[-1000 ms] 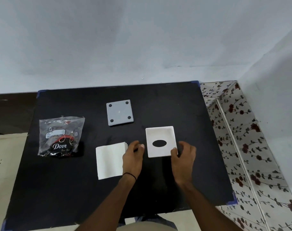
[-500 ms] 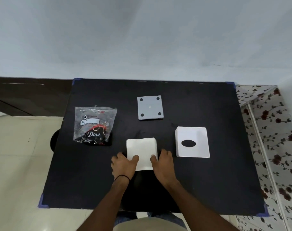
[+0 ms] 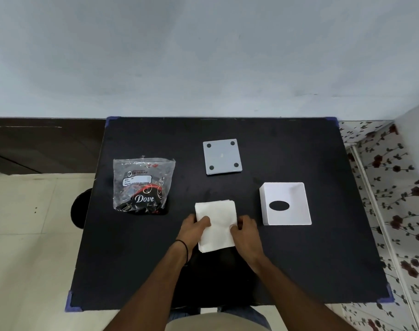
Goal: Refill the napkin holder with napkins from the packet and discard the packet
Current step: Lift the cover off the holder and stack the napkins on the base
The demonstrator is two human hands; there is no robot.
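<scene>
A white stack of napkins [image 3: 217, 223] lies near the middle of the black table [image 3: 299, 271]. My left hand [image 3: 191, 231] grips its left edge, thumb on top. My right hand [image 3: 246, 231] grips its right edge, thumb on top. The white napkin holder body [image 3: 289, 197], with an oval slot in it, lies to the right of the stack. Its grey base plate [image 3: 221, 156] with black feet lies upside down further back. The clear plastic packet [image 3: 142, 186], printed "Dove", lies flat at the left and looks empty of napkins.
A pale wall runs behind the table. A surface with a floral pattern [image 3: 395, 211] stands close on the right. Tiled floor [image 3: 24, 235] and a dark round object [image 3: 80, 209] under the table edge are on the left.
My hands left the napkin holder body and moved onto the napkin stack, now gripping it from both sides. The view shifted, so the table appears further right.
</scene>
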